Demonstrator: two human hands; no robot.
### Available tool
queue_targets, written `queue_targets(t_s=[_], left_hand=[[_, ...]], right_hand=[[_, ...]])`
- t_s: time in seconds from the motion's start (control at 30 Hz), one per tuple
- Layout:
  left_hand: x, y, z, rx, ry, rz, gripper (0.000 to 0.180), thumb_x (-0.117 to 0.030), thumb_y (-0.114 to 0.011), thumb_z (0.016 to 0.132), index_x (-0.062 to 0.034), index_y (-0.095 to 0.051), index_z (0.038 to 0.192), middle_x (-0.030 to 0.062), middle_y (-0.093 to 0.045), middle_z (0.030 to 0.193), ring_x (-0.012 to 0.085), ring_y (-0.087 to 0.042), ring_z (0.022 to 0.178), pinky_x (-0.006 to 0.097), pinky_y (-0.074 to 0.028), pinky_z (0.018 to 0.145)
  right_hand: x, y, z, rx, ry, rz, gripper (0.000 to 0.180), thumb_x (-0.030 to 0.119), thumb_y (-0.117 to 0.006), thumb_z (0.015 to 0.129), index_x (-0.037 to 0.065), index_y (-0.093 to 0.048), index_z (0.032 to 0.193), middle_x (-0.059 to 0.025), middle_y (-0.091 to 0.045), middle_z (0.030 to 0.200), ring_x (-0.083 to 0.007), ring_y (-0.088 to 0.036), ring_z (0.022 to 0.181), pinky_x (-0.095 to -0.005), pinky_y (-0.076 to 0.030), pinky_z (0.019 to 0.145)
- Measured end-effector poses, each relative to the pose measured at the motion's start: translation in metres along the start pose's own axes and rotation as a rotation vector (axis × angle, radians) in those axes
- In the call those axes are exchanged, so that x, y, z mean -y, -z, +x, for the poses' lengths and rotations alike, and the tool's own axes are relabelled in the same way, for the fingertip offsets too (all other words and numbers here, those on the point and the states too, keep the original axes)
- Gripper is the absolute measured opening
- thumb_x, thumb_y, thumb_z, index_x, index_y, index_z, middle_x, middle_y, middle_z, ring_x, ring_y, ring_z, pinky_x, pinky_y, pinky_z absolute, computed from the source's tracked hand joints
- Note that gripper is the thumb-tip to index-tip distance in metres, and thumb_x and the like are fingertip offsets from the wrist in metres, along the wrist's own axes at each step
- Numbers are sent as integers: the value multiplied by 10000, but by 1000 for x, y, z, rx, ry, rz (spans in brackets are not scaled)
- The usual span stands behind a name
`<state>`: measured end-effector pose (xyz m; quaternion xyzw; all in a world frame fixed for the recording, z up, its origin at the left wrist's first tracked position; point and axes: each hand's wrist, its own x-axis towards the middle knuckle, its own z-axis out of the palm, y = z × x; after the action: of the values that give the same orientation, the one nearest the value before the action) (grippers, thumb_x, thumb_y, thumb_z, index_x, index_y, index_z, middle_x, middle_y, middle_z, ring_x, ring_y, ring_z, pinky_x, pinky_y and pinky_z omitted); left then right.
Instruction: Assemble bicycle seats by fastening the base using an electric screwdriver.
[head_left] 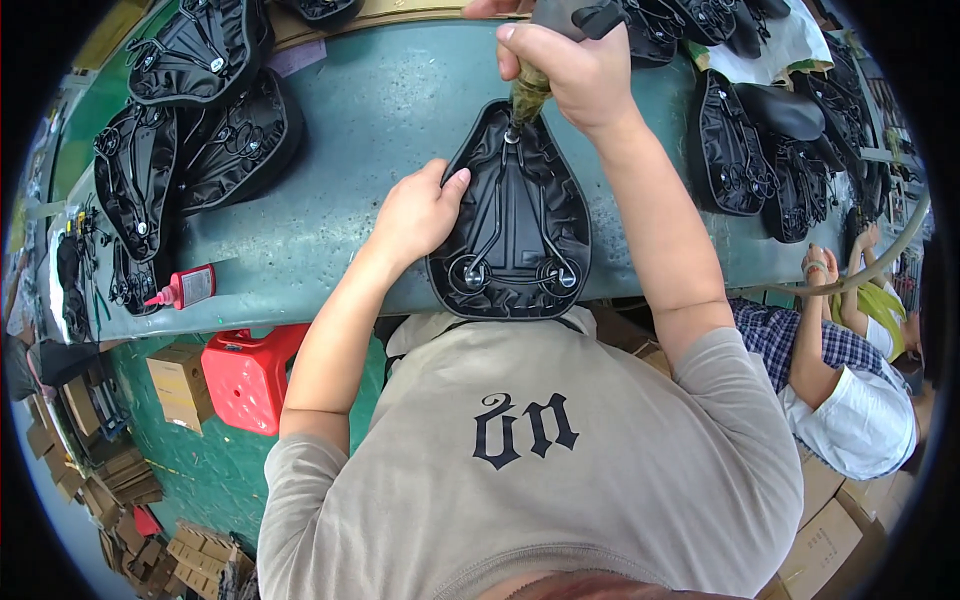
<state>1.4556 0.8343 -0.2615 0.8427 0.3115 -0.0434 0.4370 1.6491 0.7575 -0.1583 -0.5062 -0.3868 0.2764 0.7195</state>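
Note:
An upside-down black bicycle saddle (512,215) lies at the table's near edge, against my shirt. Its underside shows metal rails, two coil springs at the wide end and a cover with gathered edges. My left hand (418,212) grips the saddle's left rim, thumb on top and fingers partly hidden beneath. At the narrow far end, my right hand (572,65) is wrapped around a power driver with a tape-wrapped nose (530,98). The driver's tip meets the metal fitting where the rails join. The upper part of the driver is cut off by the frame.
Several black saddles (245,140) are piled at the left of the green table (345,120), others (735,150) at the right. A red bottle (188,287) lies near the front edge. A red stool (245,380) and a carton (178,385) stand below. Co-workers (850,420) sit at right.

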Motion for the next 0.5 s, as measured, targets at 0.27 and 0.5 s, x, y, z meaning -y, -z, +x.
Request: queue_targets(t_s=[0.27,0.5], left_hand=[[18,17,-28,-239,365,-339,478,-301,-615,1023,84,-532,1292,317,-652,1166,474,-623,1150,524,-476,1007],[-12,46,11,-467,-822,354,639,-55,-769,752,-60,-581,1362,168,-499,1501,391,-433,1435,494,-388,1169]], right_hand=[[73,52,-47,212,351,209,373,48,-473,950,-32,-561,1303,-215,-627,1120,-237,-634,769,-434,-494,757],[47,35,-62,207,336,215,370,29,-493,930,-18,-558,1291,-224,-587,1116,-221,-624,729,-428,-518,725]])
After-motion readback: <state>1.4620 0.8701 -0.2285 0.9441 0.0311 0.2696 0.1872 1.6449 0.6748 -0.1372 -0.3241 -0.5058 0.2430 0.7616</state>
